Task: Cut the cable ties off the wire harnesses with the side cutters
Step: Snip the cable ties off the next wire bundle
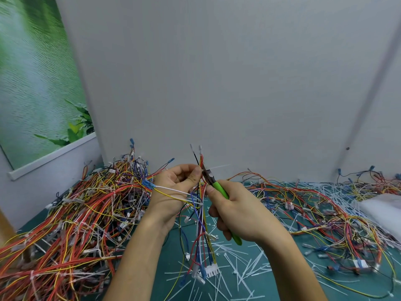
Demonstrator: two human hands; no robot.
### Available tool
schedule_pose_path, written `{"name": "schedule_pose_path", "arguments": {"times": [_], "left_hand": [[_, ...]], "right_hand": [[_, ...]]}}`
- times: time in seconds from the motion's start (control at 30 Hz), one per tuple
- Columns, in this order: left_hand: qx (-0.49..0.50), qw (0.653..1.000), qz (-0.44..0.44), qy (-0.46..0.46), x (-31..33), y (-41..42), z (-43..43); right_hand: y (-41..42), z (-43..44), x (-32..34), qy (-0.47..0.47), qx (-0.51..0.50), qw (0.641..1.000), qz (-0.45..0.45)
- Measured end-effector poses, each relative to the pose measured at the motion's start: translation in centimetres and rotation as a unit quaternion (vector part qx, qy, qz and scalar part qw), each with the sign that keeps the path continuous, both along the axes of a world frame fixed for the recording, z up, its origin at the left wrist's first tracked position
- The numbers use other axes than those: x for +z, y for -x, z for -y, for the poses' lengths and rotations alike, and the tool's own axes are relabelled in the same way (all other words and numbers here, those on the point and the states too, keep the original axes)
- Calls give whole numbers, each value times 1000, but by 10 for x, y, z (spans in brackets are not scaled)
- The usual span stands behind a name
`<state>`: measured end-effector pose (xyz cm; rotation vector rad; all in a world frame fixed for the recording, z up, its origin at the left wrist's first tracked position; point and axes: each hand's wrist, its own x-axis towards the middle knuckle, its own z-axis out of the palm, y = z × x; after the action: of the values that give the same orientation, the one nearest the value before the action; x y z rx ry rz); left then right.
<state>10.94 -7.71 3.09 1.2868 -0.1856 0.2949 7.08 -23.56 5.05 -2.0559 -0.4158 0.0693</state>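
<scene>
Green-handled side cutters point(219, 190) sit in the person's right hand point(238, 211), fingers wrapped tight round both grips, thumb lying along the top one. The dark cutter head points up and left, right against the thin multicoloured wire harness point(202, 222) being worked on, just beside the left thumb tip. Can't tell if the blades are closed or not, it's too small and a bit blurry there.

Left hand point(173, 187) pinches that harness near its top end, fingers curled in, holding it upright above the teal cutting mat point(282, 285). A thin white cable tie point(220, 166) pokes out sideways to the right from the bundle, just above the cutter head. Lower down the wires hang loose and end in a white plastic connector point(211, 271) near the mat.

Off to the left there's a huge tangled heap of red, yellow and white harnesses point(71, 216), many with ties on them. Snipped white tie pieces point(240, 266) are scattered across the mat, and a flatter sprawl of loose wires point(329, 216) spreads out on the right. Plain grey wall panel point(217, 72) behind it all.
</scene>
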Motion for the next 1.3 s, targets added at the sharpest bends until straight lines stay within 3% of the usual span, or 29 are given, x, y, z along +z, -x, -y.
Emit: {"name": "schedule_pose_path", "arguments": {"times": [0.3,0.93,1.3], "left_hand": [[-7,1000,-16,20,0,0,0],[-4,999,-5,36,1,-1,-1],[-6,999,8,30,-1,-2,-3]], "right_hand": [[1,-3,1,-8,12,1000,-28],[8,-7,4,57,-27,997,45],[10,-10,5,40,-28,998,27]]}}
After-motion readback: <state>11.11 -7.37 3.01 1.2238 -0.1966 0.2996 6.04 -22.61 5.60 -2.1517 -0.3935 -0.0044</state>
